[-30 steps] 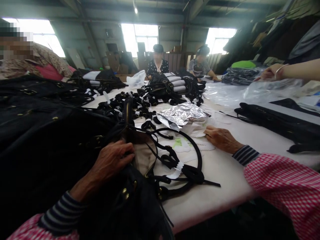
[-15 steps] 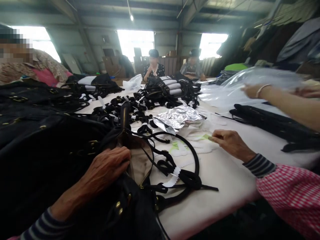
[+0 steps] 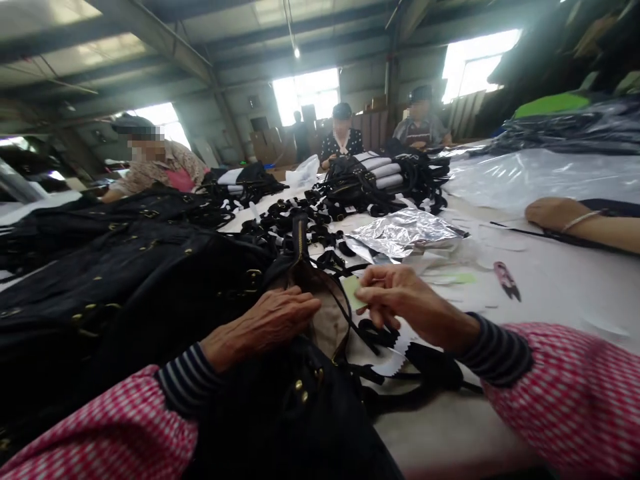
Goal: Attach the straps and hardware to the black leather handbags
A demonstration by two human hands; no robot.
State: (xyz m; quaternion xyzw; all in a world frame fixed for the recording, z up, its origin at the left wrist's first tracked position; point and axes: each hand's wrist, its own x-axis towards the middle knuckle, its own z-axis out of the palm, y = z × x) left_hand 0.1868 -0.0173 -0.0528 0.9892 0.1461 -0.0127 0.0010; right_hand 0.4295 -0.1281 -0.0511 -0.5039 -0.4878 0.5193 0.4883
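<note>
Held in the right hand [image 3: 413, 307]: a small green slip [image 3: 351, 292]. Thumb and first finger pinched together on one edge of it, the other fingers loosely bent, with nothing seen in them. Sticks out to the left from the fingertips, toward the black bag [image 3: 280, 407]. Partly covered by the fingers, so no telling the way of its long side.

Just left of the slip: the open mouth [image 3: 327, 319] of the bag, with pale cloth inside. Touching the rim or only in front of it? Hard to tell from here. Longer than wide, from the zip end [image 3: 300, 243] on the far side down to the near side, with a small lean to the right.

Across the mouth from the slip, the left hand [image 3: 265, 327], back up, fingers bent close together at the edge. Nearer to the mouth than the right hand. Cannot tell a real hold from just a rest there.

Under and beside the right hand, black straps with a white paper band [image 3: 395, 357]. Past the knuckles, on the pale counter [image 3: 555, 293], a crinkly silver sheet [image 3: 407, 230]. Over to the right, a small pink tool [image 3: 507, 280]. Farther right, a co-worker's hand [image 3: 555, 212] with a bangle at the wrist.
</note>
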